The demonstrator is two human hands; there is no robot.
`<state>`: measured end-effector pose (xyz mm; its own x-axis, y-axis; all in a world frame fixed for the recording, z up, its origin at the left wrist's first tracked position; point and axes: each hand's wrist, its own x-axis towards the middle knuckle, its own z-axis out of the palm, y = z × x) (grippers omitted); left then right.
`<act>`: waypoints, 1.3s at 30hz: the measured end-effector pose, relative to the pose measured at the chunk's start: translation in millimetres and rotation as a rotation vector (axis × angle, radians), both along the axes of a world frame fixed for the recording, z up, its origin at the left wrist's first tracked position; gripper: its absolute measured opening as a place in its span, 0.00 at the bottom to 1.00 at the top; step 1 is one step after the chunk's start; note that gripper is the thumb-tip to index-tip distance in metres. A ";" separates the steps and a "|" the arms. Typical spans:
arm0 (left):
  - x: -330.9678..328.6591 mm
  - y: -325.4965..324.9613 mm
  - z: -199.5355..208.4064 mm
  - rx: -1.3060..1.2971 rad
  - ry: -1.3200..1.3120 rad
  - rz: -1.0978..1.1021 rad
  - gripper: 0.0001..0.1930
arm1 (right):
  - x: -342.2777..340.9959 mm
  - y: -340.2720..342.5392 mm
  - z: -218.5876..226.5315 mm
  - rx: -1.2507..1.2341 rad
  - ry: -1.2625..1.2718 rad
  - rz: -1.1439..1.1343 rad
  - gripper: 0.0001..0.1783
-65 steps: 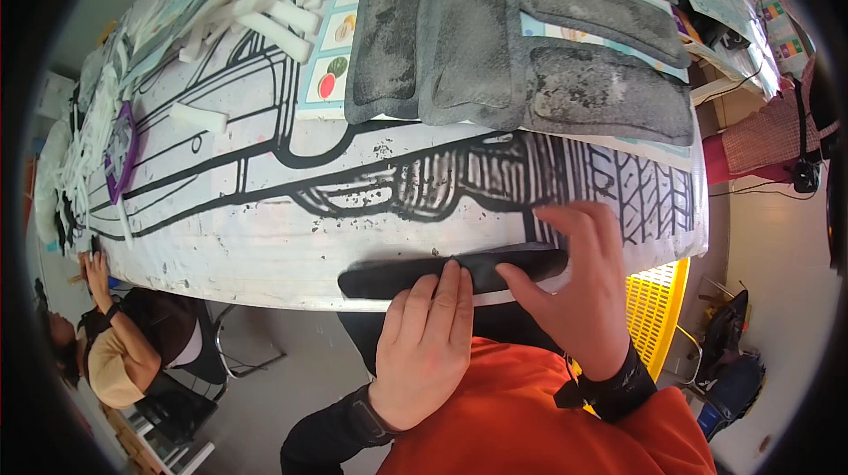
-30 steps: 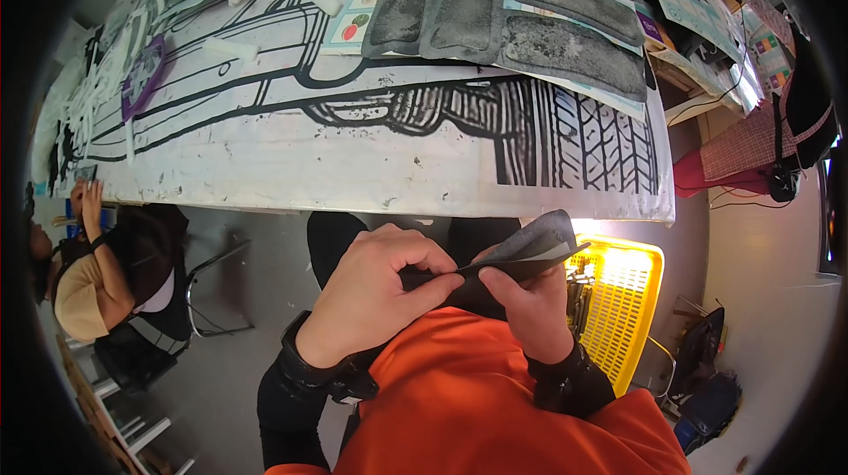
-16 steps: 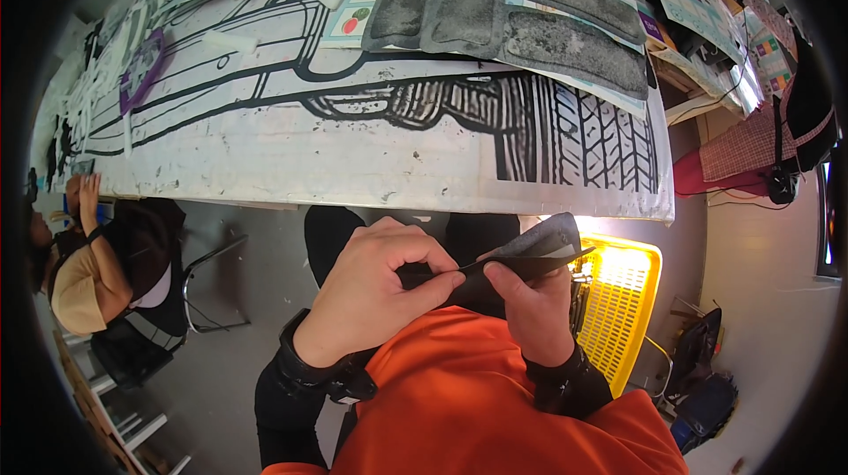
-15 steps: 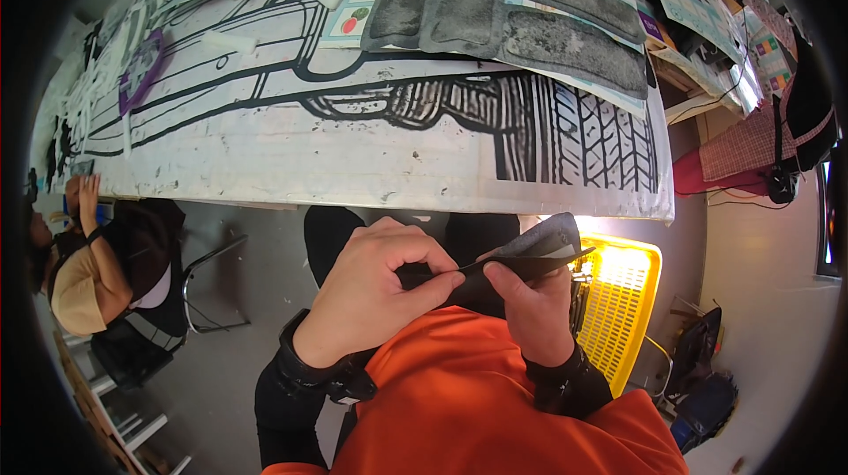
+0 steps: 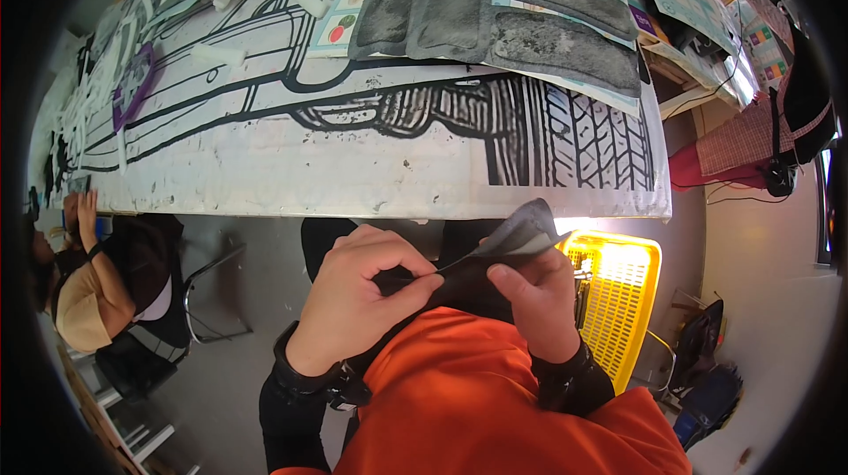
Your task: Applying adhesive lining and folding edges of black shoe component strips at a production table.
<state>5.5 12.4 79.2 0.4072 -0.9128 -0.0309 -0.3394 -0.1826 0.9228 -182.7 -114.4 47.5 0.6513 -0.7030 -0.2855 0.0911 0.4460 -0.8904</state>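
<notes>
The left hand [image 5: 349,303] pinches the edge of a thin, dark-grey, soft folded sheet [image 5: 514,235] between thumb and fingers; the right hand [image 5: 542,307] grips its right part, just off the near edge of the white, black-line-printed table [image 5: 353,176], left of a yellow plastic basket [image 5: 651,285].

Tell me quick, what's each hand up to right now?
Left hand: closed, thumb and finger pinching the dark grey piece.
Right hand: closed, holding the same piece.

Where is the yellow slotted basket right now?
In the head view, the yellow slotted basket is right of centre, below the near edge of the white-covered table and just right of your right hand.
</notes>
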 end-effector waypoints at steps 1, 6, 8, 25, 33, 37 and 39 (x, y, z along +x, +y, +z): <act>2.9 2.3 0.1 0.023 0.016 -0.008 0.05 | -3.4 -3.4 -3.2 -0.021 0.026 0.016 0.14; 4.1 1.8 -0.8 0.052 0.036 -0.019 0.05 | 9.4 -2.0 9.3 -0.019 -0.076 -0.070 0.14; 4.0 1.0 -2.8 0.011 0.012 -0.027 0.05 | 5.5 -6.2 8.1 -0.022 0.089 -0.008 0.13; 0.8 -0.9 -5.8 0.017 0.045 -0.021 0.05 | 4.1 -1.0 2.6 0.043 0.012 -0.143 0.07; 3.0 -0.1 -5.8 0.047 0.060 -0.050 0.05 | 2.6 -0.3 1.4 0.030 0.040 -0.148 0.07; 0.8 -3.5 21.7 0.044 -0.153 -0.010 0.09 | 5.4 0.4 3.5 0.005 0.066 -0.142 0.07; -6.5 -9.8 28.5 0.023 -0.243 0.052 0.11 | 5.5 2.2 3.8 -0.010 0.060 -0.135 0.07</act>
<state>-1.0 2.6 107.8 0.4515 -0.8907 0.0535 -0.5406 -0.2253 0.8106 -177.2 -112.2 51.3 0.5328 -0.7859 -0.3137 0.0966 0.4247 -0.9002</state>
